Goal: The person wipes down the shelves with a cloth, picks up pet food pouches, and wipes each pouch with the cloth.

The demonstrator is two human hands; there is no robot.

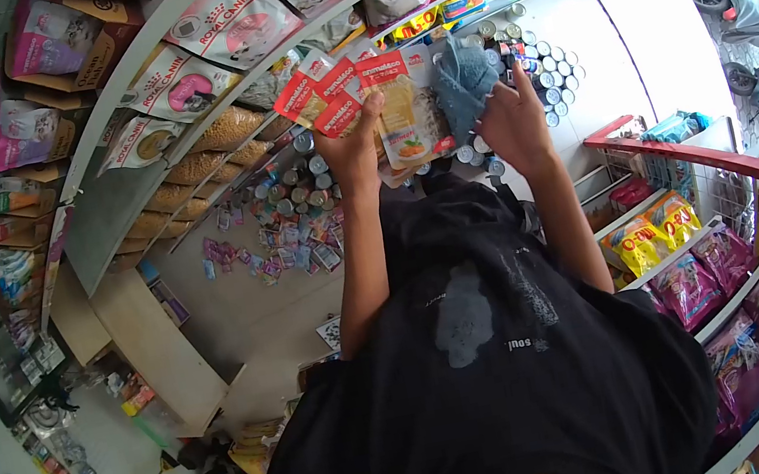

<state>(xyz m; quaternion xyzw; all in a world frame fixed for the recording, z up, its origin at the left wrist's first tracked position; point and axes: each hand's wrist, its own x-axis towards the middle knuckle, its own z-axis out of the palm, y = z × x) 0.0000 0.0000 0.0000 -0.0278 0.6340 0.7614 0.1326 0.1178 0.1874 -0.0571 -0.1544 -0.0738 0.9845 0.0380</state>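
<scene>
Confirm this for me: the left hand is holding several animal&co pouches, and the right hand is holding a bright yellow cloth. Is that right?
Not quite: the cloth is greyish blue, not bright yellow, as the head view shows. The right hand does hold it, and the left hand holds several animal&co pouches.

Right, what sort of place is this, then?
Probably a pet-supply shop: Royal Canin bags picturing cats stand in a row, clear bags below them hold kibble-like pellets, and the left hand holds red-topped pouches.
</scene>
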